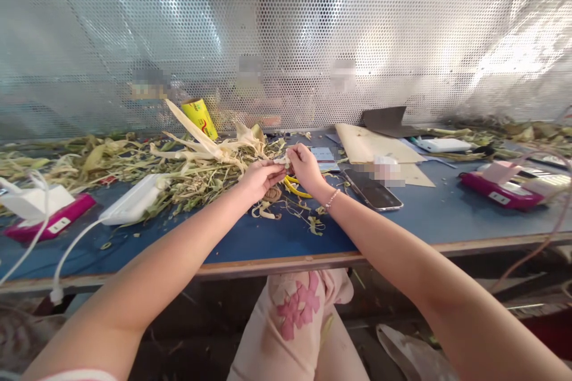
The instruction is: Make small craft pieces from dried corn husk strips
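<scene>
Both my hands meet over the middle of the blue table (447, 214). My left hand (258, 178) and my right hand (305, 166) are closed in a pinch on the same pale strip of corn husk (283, 160) held between them. The strip runs back into a bundle of dry husk leaves (214, 146) lying just behind my left hand. Under my hands lie a small coil of twisted husk (272, 193) and a yellow band (297, 187). A beaded bracelet (331, 198) sits on my right wrist.
Husk litter (89, 161) covers the table's left and far right. A yellow roll (200, 116), white power bank (134, 199), two pink devices (496, 184) (53, 217), a phone (373, 189), cardboard sheets (370, 143) and a perforated metal screen (286, 53) stand around.
</scene>
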The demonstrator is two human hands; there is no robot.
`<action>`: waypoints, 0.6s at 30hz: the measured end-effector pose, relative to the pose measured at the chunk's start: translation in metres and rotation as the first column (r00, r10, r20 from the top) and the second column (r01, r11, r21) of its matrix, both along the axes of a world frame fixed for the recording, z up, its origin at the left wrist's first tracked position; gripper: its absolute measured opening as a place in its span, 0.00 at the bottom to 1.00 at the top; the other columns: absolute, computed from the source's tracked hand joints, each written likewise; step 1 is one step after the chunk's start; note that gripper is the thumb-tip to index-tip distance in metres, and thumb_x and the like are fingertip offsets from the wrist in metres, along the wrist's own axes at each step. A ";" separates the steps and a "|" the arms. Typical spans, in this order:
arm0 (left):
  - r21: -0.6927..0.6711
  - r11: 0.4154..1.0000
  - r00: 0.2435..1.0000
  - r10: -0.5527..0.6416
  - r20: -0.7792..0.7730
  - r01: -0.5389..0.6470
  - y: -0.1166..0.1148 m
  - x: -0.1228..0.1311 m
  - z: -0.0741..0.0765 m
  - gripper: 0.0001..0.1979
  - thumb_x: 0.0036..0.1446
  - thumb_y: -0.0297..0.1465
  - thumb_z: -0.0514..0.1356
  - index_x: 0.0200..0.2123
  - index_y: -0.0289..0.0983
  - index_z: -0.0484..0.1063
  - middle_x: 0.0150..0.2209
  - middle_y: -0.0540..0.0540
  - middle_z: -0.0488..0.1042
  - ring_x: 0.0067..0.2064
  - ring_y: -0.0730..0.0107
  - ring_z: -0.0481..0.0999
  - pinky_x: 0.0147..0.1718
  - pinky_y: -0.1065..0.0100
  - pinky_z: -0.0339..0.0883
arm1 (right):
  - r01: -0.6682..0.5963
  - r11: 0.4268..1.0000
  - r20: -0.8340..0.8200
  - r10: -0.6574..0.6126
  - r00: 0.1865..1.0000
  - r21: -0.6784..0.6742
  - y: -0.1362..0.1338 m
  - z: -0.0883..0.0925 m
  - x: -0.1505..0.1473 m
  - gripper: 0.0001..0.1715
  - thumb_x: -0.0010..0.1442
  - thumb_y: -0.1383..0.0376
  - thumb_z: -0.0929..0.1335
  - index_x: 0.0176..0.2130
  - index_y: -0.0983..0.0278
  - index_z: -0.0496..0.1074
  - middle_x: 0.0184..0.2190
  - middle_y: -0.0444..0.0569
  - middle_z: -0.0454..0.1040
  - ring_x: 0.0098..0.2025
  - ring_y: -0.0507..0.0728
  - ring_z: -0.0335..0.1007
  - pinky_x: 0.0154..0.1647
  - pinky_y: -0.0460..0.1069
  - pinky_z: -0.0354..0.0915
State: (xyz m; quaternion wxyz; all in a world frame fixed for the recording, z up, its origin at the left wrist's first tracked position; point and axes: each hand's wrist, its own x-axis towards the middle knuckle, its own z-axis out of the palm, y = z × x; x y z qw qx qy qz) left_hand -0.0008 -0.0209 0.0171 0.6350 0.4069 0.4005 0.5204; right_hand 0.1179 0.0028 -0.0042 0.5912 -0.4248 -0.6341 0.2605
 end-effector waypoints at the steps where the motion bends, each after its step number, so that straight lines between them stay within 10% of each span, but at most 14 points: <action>1: 0.006 1.000 1.000 0.000 -0.003 0.000 0.000 0.000 0.000 0.09 0.46 0.15 0.55 0.20 0.30 0.68 0.21 0.47 0.72 0.25 0.78 0.73 0.33 0.74 0.69 | -0.003 1.000 0.002 0.003 1.000 0.002 0.000 0.000 0.000 0.08 0.55 0.63 0.59 0.26 0.62 0.58 0.17 0.38 0.58 0.20 0.48 0.55 0.24 0.45 0.54; 18: 0.231 0.972 0.989 -0.017 -0.150 0.052 0.004 -0.003 -0.003 0.07 0.38 0.19 0.61 0.23 0.31 0.66 0.21 0.52 0.70 0.25 0.78 0.71 0.34 0.68 0.68 | -0.091 0.993 -0.175 0.077 0.981 -0.070 0.011 -0.006 -0.001 0.09 0.54 0.61 0.60 0.25 0.62 0.58 0.16 0.37 0.55 0.17 0.47 0.51 0.19 0.44 0.53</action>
